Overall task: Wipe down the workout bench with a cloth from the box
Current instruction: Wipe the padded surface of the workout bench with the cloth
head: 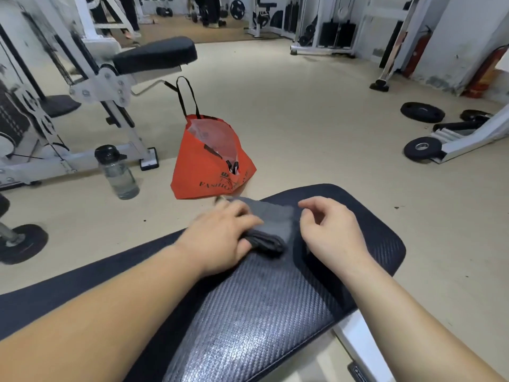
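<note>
Bench: I look down on the dark padded bench [275, 299]; its long axis runs from 7 o'clock low in my view up to the rounded end at 1 o'clock.

Cloth: the grey cloth [271, 224] lies on the pad near that far end, partly folded, with a thicker rolled edge on its near side. One corner reaches toward 11 o'clock, at the pad's far edge.

Left hand: my left hand [223, 238] rests flat on the cloth's left part, fingers spread and pressing down, the thumb at the rolled edge. It pins the cloth; it does not pinch it.

Right hand: my right hand [330, 230] sits just beside the cloth at its 3 o'clock, fingers curled loosely, holding nothing. Whether a fingertip touches the cloth edge I cannot tell.

Key relation: cloth lies under the left palm and just left of the right hand, so the left hand is the nearer one and already on it. Unwiped pad stretches from the cloth back toward 7 o'clock, along the long axis.

Step, my reading: cloth is being arranged; wiping strokes probably not begun.

Surroundings: orange bag [212, 164] on the floor at 11 o'clock beyond the bench, water bottle [117, 172] to its left. No box in view.
</note>
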